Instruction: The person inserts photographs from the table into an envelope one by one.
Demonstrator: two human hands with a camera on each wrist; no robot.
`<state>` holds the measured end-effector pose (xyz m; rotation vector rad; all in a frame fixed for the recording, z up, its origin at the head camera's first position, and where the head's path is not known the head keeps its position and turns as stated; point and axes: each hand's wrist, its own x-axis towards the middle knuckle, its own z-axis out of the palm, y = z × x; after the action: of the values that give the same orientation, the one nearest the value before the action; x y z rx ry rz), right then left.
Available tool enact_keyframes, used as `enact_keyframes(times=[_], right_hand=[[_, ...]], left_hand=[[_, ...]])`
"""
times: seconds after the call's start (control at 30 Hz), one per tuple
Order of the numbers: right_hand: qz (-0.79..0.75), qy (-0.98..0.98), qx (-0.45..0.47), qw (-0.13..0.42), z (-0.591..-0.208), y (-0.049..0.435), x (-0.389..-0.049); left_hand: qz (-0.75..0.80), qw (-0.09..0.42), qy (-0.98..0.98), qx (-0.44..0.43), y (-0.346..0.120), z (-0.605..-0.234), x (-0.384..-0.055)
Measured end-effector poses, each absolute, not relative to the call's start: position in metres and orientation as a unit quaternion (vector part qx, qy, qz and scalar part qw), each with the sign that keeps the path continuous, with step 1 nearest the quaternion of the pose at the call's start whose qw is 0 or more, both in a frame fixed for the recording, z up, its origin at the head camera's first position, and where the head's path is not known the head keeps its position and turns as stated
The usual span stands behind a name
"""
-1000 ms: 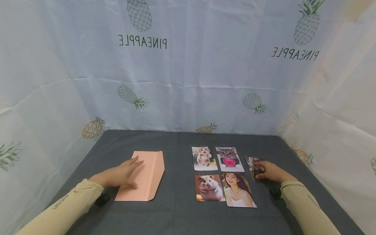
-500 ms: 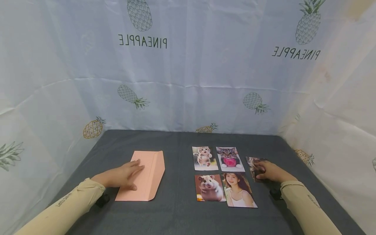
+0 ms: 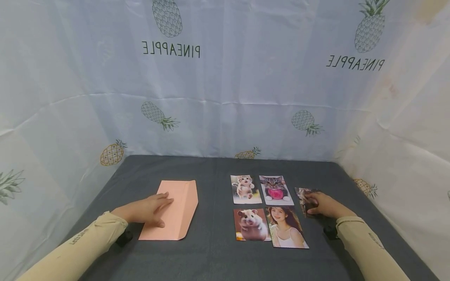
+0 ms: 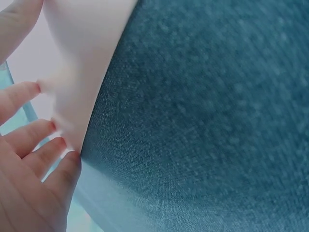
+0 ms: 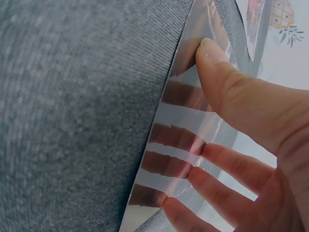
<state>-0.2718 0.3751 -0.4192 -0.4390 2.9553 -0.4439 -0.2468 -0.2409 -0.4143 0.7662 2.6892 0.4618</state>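
On the left of the dark cloth lies a pink envelope (image 3: 175, 210) with its flap unfolded toward the right. My left hand (image 3: 149, 210) rests on its left part, fingers spread; in the left wrist view, the fingertips (image 4: 54, 126) touch the pale paper. Over on the right, my right hand (image 3: 325, 205) covers part of a dark glossy photo card (image 3: 303, 201). In the right wrist view, the thumb and fingertips of the right hand (image 5: 231, 150) touch the face of the shiny card (image 5: 169, 111), which lies on the cloth and mirrors the fingers.
Between the hands lie several photo cards: a kitten (image 3: 245, 190), a cat with a pink ball (image 3: 275, 191), a hamster (image 3: 252, 225) and a person in a white top (image 3: 287, 228). A pineapple-print curtain (image 3: 221, 78) stands behind the dark table (image 3: 211, 257) and along both sides.
The fingers of my left hand have drawn slightly closer together on the envelope. My right hand and the cards stay in place.
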Motion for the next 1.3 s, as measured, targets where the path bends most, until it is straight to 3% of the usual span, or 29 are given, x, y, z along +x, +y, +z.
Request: enact_keyframes(times=[1.3], right_hand=[[-0.136,0.977,-0.153,0.052,-0.418,0.373,-0.271]], left_hand=[[0.143,0.140,0.939,0.280,-0.162,-0.422,-0.255]])
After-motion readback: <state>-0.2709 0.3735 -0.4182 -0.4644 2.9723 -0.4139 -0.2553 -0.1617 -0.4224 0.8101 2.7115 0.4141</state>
